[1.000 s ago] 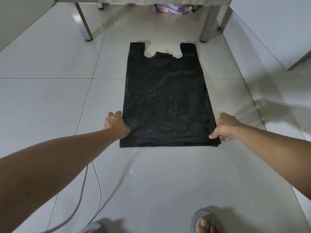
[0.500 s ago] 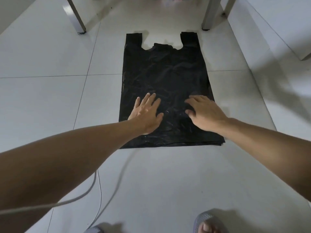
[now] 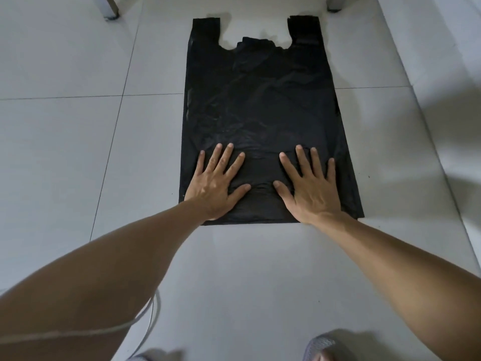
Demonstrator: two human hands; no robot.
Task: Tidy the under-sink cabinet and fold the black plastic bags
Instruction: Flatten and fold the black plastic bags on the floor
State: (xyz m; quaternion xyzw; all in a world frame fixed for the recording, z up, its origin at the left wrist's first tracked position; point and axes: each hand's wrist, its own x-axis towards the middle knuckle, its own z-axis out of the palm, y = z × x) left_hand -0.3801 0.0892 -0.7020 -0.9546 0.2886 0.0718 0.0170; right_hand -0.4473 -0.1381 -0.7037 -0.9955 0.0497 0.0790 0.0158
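Note:
A black plastic bag [image 3: 263,105] lies spread flat on the pale tiled floor, its two handles pointing away from me. My left hand [image 3: 216,183] presses palm down on the bag's near left part, fingers straight and spread. My right hand [image 3: 309,188] presses flat on the near right part in the same way. Both hands sit just above the bag's near edge. Neither hand holds anything.
Two metal legs stand at the far end, one at the left [image 3: 109,9] and one at the right [image 3: 334,5]. A white cable [image 3: 153,313] loops on the floor near my left arm. A grey slipper [image 3: 320,347] shows at the bottom. A white panel [image 3: 447,35] runs along the right.
Both hands left the bag's near corners, moved inward onto the bag and now lie flat with fingers spread. The view has tilted down and come closer.

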